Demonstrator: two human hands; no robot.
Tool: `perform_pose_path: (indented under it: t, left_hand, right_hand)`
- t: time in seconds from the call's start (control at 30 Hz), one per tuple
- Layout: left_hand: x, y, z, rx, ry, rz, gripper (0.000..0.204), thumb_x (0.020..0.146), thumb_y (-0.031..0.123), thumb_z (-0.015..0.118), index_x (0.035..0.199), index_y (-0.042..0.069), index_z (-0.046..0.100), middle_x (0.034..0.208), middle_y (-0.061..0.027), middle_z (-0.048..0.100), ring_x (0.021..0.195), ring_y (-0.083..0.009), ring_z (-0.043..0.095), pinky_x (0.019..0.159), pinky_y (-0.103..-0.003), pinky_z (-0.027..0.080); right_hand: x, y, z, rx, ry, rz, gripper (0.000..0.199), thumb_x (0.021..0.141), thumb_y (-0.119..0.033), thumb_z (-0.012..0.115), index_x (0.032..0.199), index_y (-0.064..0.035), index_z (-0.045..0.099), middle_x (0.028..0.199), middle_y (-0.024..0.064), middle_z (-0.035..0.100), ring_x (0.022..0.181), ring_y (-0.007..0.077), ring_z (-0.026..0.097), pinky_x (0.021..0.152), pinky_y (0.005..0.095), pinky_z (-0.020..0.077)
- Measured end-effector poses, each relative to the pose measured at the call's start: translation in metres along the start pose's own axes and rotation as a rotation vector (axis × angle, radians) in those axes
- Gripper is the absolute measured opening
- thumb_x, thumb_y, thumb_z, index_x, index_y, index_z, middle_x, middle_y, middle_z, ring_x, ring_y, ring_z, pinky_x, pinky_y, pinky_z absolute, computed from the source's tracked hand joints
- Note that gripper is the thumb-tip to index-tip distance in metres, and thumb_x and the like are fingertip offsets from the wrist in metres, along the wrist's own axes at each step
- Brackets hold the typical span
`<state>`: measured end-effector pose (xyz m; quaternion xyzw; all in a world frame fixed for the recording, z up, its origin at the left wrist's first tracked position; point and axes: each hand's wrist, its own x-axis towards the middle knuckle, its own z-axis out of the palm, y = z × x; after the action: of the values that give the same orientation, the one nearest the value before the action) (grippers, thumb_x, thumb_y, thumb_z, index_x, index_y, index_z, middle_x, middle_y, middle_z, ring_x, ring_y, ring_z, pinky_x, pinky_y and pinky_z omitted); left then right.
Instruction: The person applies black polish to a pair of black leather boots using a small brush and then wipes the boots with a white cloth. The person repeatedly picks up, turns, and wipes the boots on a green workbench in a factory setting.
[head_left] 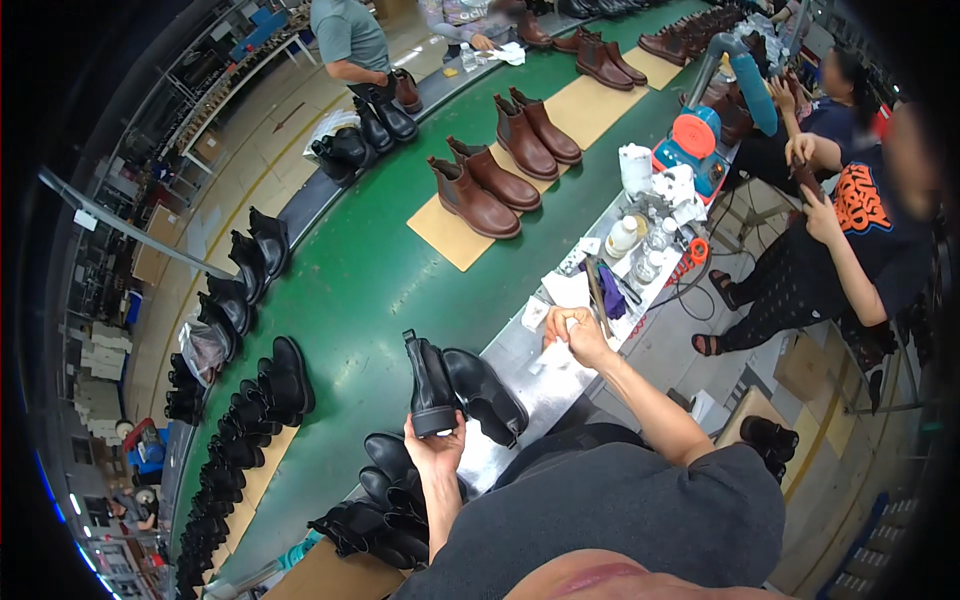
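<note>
My left hand [437, 447] grips a black ankle boot [428, 378] from beneath, its heel end toward me, over the near edge of the green belt. Just right of it, a second black boot [484, 390] lies on the metal ledge. My right hand [578, 338] is closed around a crumpled white cloth [557, 354] above the ledge. White sheets [567, 290], a purple cloth [609, 292] and a thin stick-like tool [598, 298] lie close beyond that hand. More black boots [385, 490] are heaped by my left forearm.
Brown boots [480, 195] stand in pairs on tan boards [450, 240] along the green belt [350, 290]. Black boots [240, 430] line its left side. White bottles [622, 237] and a blue-orange machine [690, 145] occupy the right ledge. Co-workers [850, 220] stand at right and far side.
</note>
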<state>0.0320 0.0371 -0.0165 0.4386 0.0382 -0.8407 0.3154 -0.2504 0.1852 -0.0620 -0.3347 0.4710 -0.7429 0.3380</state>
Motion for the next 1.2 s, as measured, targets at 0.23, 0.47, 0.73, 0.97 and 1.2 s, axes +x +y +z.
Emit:
perform_pose_path:
  t: [0.23,0.47,0.73,0.97,1.2]
  left_hand:
    - [0.01,0.004,-0.014,-0.009,-0.024,-0.031,0.038,0.089,0.04,0.05,0.107,0.008,0.057,0.105,-0.0147,0.058,0.093,-0.0339,0.056,0.079,-0.046,0.052]
    - [0.012,0.004,-0.011,-0.038,-0.024,-0.06,0.041,0.088,0.04,0.05,0.111,0.007,0.055,0.108,-0.018,0.056,0.093,-0.036,0.055,0.077,-0.046,0.053]
    - [0.007,0.002,-0.014,-0.05,-0.001,-0.031,0.042,0.087,0.041,0.05,0.112,0.006,0.054,0.108,-0.0188,0.055,0.092,-0.037,0.055,0.076,-0.046,0.053]
    - [0.008,0.005,-0.018,-0.086,-0.005,-0.047,0.048,0.087,0.042,0.051,0.116,0.004,0.051,0.111,-0.0219,0.053,0.093,-0.0387,0.054,0.076,-0.045,0.053]
    - [0.0,0.001,-0.007,-0.08,0.024,-0.066,0.054,0.087,0.042,0.049,0.12,-0.001,0.048,0.114,-0.0292,0.047,0.096,-0.0403,0.052,0.078,-0.044,0.053]
  right_hand:
    - [-0.046,-0.007,-0.031,0.29,0.376,0.42,0.027,0.09,-0.014,0.056,0.114,-0.0015,0.058,0.083,0.0027,0.057,0.059,0.0053,0.051,0.047,0.0198,0.0396]
    - [-0.066,-0.011,-0.113,0.285,0.688,0.281,0.026,0.093,-0.017,0.054,0.112,-0.0006,0.056,0.073,0.002,0.054,0.053,0.0076,0.047,0.043,0.0213,0.0364]
    - [-0.067,-0.03,-0.17,0.395,0.924,0.114,0.025,0.093,-0.02,0.058,0.107,-0.0001,0.054,0.077,0.0035,0.053,0.051,0.0061,0.043,0.042,0.0195,0.0363]
    - [-0.046,-0.04,-0.185,0.421,0.84,0.142,0.034,0.094,-0.017,0.054,0.124,-0.0015,0.049,0.087,0.0106,0.054,0.055,0.0047,0.041,0.041,0.016,0.0341]
    - [-0.03,-0.042,-0.205,0.334,0.767,0.216,0.026,0.094,-0.029,0.055,0.102,-0.0037,0.055,0.081,0.0107,0.061,0.05,0.0056,0.045,0.037,0.018,0.035]
